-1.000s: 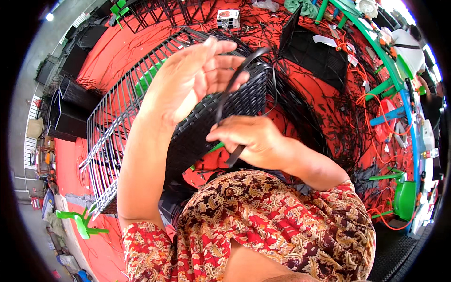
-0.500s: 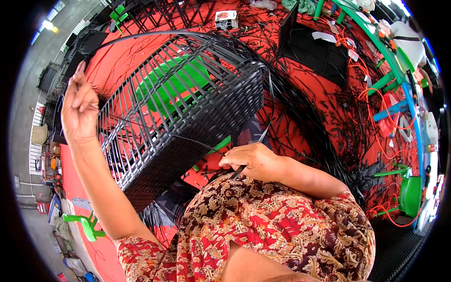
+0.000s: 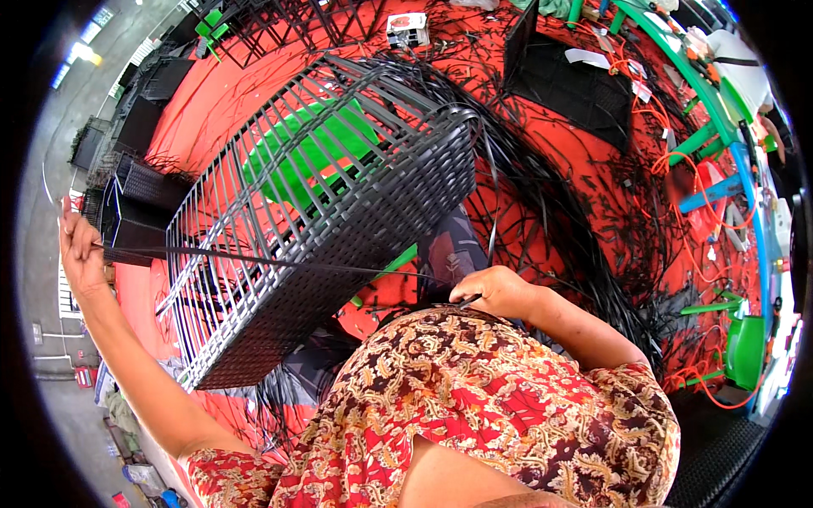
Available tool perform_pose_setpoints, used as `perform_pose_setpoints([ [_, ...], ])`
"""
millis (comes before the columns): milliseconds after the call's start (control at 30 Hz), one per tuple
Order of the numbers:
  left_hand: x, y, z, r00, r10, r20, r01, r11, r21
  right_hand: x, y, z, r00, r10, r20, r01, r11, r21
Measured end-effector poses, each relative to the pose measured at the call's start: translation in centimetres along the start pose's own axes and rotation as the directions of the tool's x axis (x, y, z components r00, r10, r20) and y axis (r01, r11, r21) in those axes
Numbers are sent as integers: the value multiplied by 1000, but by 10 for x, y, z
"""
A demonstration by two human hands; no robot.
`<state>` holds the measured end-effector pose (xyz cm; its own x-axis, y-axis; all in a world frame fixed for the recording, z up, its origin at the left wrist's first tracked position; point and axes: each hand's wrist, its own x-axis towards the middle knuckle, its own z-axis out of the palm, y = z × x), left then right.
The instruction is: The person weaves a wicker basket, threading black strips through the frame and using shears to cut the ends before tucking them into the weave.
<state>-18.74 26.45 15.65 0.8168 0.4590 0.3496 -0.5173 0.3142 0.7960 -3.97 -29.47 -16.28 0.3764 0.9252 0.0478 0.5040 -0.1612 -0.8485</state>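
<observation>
A long, flat black weaving strip (image 3: 339, 268) runs nearly straight across the front of a partly woven black frame (image 3: 373, 220). My left hand (image 3: 83, 258), raised at the far left with the arm stretched out, pinches the strip between bent fingers. Close to my body, my right hand (image 3: 501, 292) is closed on the strip near its other side, and a short dark end pokes out by the thumb. The frame lies tilted before me: its near side is tightly woven, its far side shows bare bars. Through those bars a green stool top (image 3: 322, 148) is visible.
Loose black strips (image 3: 567, 229) lie in a thick bundle right of the frame on the red floor covering (image 3: 398, 296). A black woven panel (image 3: 572, 93), orange hoses (image 3: 699, 245) and a green chair (image 3: 743, 351) are on the right. Dark woven pieces (image 3: 140, 203) stand left.
My left hand has swung outward and down to the left, and the strip is now drawn straighter between my hands. My right hand has shifted slightly right. The big strip loop overhead is gone.
</observation>
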Motion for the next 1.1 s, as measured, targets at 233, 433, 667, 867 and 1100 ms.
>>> perform_pose_setpoints([
  [233,-23,-143,157,898,-439,-39,370,702,609,-2,-8,-27,985,-11,-173,41,984,172],
  [433,-27,-237,214,679,-730,79,492,532,689,4,-44,-68,919,115,-376,8,951,310],
  [667,-6,-287,194,665,-747,1,593,530,606,23,-69,-137,756,250,-605,-158,967,202],
  [867,2,-301,188,636,-771,35,636,549,542,125,-39,-203,829,89,-552,-106,994,0],
  [1100,-8,-323,191,655,-754,50,661,604,446,179,-30,-215,939,193,-284,-321,786,-528],
])
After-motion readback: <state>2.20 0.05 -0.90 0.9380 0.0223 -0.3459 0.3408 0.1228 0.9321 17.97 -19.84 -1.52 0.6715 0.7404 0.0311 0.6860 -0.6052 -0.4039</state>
